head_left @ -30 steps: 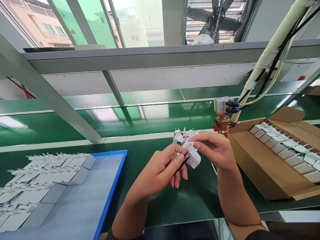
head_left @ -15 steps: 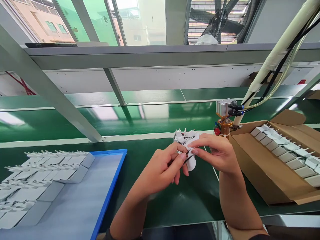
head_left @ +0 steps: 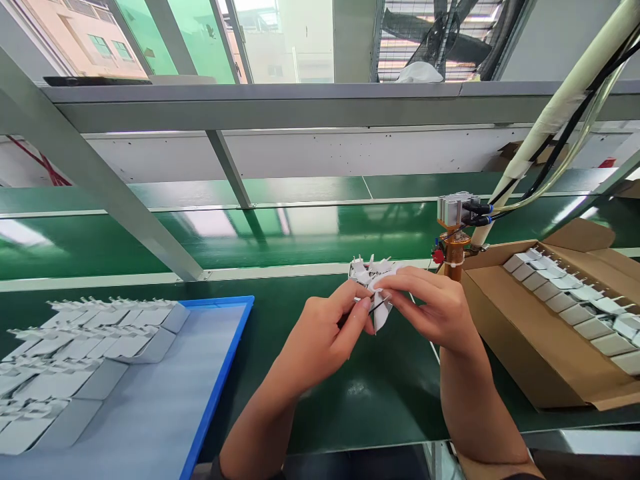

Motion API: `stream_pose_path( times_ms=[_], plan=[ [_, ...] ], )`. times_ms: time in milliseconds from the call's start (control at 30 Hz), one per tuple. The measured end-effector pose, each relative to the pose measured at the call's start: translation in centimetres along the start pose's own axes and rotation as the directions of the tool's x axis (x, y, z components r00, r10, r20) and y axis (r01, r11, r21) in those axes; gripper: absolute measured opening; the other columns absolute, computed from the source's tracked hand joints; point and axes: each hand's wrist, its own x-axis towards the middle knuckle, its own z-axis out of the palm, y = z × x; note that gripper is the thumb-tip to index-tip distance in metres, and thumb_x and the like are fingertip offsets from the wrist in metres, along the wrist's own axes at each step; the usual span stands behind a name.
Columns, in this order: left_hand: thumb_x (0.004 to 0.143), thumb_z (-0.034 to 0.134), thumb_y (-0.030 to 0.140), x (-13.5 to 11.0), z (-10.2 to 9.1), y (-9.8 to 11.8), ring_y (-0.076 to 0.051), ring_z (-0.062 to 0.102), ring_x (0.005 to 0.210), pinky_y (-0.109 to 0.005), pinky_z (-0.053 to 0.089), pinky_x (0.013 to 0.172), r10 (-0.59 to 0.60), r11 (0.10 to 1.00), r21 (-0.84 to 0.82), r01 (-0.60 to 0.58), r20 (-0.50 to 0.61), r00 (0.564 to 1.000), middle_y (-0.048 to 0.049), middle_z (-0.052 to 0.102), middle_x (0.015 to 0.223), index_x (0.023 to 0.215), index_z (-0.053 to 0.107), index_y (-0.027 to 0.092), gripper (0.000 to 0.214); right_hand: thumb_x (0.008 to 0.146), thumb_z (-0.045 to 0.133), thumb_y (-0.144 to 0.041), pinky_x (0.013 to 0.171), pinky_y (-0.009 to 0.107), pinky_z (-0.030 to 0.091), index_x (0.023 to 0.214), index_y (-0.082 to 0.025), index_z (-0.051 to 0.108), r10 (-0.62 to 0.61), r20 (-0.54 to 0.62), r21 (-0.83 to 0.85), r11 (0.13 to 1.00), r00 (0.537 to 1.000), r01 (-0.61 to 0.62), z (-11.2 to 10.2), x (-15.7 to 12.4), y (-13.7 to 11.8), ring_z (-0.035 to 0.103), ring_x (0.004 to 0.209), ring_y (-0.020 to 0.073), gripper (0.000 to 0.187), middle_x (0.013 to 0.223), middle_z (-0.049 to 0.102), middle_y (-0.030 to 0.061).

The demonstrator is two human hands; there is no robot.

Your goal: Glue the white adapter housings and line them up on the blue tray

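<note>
Blue tray runs off left and bottom, cardboard box off right. Fingers hide most of the white piece; thin dark stick too tiny to identify.

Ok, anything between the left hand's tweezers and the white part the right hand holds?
Nothing visible. The tweezers in the left hand touch the white part, pinched by the right hand above the belt.

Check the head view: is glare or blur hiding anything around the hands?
Head view: left hand with its thin black tool, right hand and its white part are sharp; window glare streaks the green belt; windows blow out on top.
</note>
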Motion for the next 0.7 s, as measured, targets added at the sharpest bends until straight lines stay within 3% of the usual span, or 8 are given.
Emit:
stream_pose_path(
  times_ms=[100,267,367,467,700],
  plan=[
    [0.102,0.042,0.029,0.0,0.0,0.1,-0.007,0.05,0.04,-0.021,0.036,0.047,-0.02,1.0,-0.017,0.02,-0.013,1.0,0.0033,0.072,0.07,0.091,0.054,0.021,0.018,0.094,0.059,-0.012,0.067,0.025,0.056,0.104,-0.024,0.07,-0.002,-0.031,-0.054,0.999,1.0,0.001,0.4,0.0,0.3,0.069,0.071,0.0137,0.02,0.084,0.074,0.0028],
    [0.103,0.041,0.033,-0.3,-0.4,0.4,-0.007,0.049,0.038,-0.019,0.035,0.043,-0.057,0.99,-0.125,0.064,0.059,0.997,0.0029,0.072,0.067,0.091,0.053,0.021,0.021,0.093,0.059,-0.012,0.064,0.026,0.054,0.099,-0.024,0.071,0.05,-0.185,-0.157,0.984,0.981,-0.08,0.1,-0.1,1.4,0.067,0.07,0.0149,0.017,0.082,0.074,0.0036],
    [0.104,0.041,0.035,-0.5,-0.5,0.4,-0.006,0.049,0.037,-0.018,0.034,0.042,-0.061,0.976,-0.207,0.074,0.067,0.996,0.0023,0.072,0.068,0.092,0.052,0.02,0.022,0.092,0.062,-0.011,0.06,0.025,0.053,0.099,-0.024,0.072,0.098,-0.122,-0.034,0.994,0.988,-0.103,-0.5,-0.2,1.7,0.065,0.066,0.013,0.017,0.08,0.074,0.0019],
    [0.104,0.041,0.037,-0.5,-0.6,0.1,-0.006,0.05,0.038,-0.018,0.034,0.041,-0.056,0.963,-0.26,0.077,0.091,0.994,0.0015,0.072,0.068,0.092,0.052,0.02,0.023,0.09,0.065,-0.01,0.061,0.024,0.053,0.102,-0.024,0.073,0.062,-0.085,0.088,0.995,0.994,-0.055,-0.8,0.0,1.3,0.066,0.065,0.0123,0.02,0.079,0.074,0.0007],
    [0.104,0.042,0.037,-0.3,-0.5,0.1,-0.006,0.05,0.038,-0.017,0.035,0.041,-0.05,0.961,-0.265,0.075,0.1,0.994,0.0012,0.071,0.068,0.094,0.054,0.019,0.023,0.087,0.069,-0.008,0.063,0.022,0.055,0.107,-0.024,0.075,0.002,-0.065,0.159,0.987,0.998,0.009,-0.4,0.4,0.3,0.068,0.067,0.0121,0.026,0.079,0.075,0.0009]
  ],
)
